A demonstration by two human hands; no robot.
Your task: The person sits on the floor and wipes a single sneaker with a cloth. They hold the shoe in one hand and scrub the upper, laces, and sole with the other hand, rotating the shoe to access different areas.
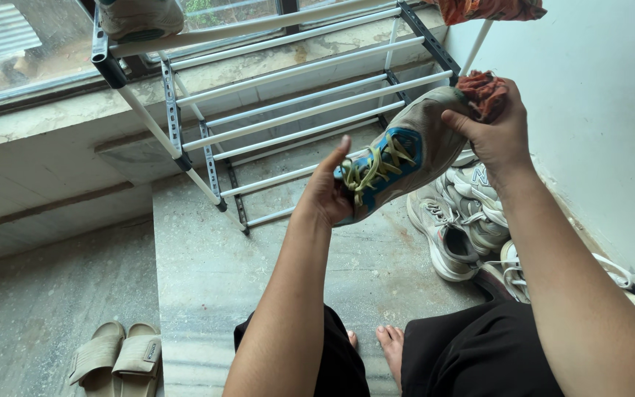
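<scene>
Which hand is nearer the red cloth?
Right. The right hand presses the red cloth against the toe of the shoe; the left hand grips the shoe's other end, by the laces.

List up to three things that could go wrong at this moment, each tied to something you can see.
1. The grey sneaker with blue panel and yellow laces rests on the left hand fingertips; it might slip.
2. The right hand presses a red-orange cloth against its toe, which could tip it.
3. Dropped, it may hit the pale sneakers or the bare feet.
</scene>
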